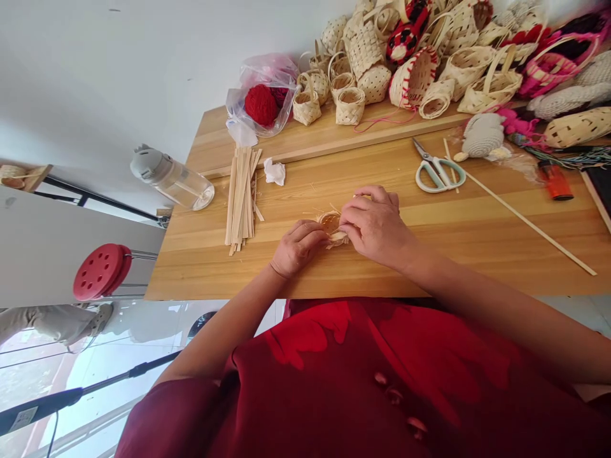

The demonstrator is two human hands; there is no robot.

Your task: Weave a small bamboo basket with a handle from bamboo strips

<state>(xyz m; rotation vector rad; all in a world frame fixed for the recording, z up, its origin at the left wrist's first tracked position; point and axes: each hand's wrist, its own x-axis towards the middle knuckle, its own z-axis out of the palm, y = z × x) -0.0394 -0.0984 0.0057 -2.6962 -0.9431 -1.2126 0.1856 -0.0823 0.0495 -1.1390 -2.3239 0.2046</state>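
Small woven basket: located at the center of the frame, between the two hands and low over the tabletop, near its front edge. The opening faces up toward the camera, and loose fibers project from the far side of the rim.

Left hand: grip closed on the left, near side of the basket, fingers curled and thumb forward. This hold presumably steadies the wall. Right hand: grip closed on the right side of the rim, thumb and index finger pinched together, remaining fingers arched above. This hold appears to suit fine control of a strip end; the exact contact is partly hidden by the fingers.

Arm pose: both forearms enter from the lower part of the frame and converge on the basket. The left forearm angles up and to the right; the right forearm angles up and to the left, with the back of the hand facing up.

Supply layout: the bundle of flat strips lies left of center, likely for easy reach by the left hand. The scissors lie right of center, handles toward the person, an arrangement that favors right-hand pickup.
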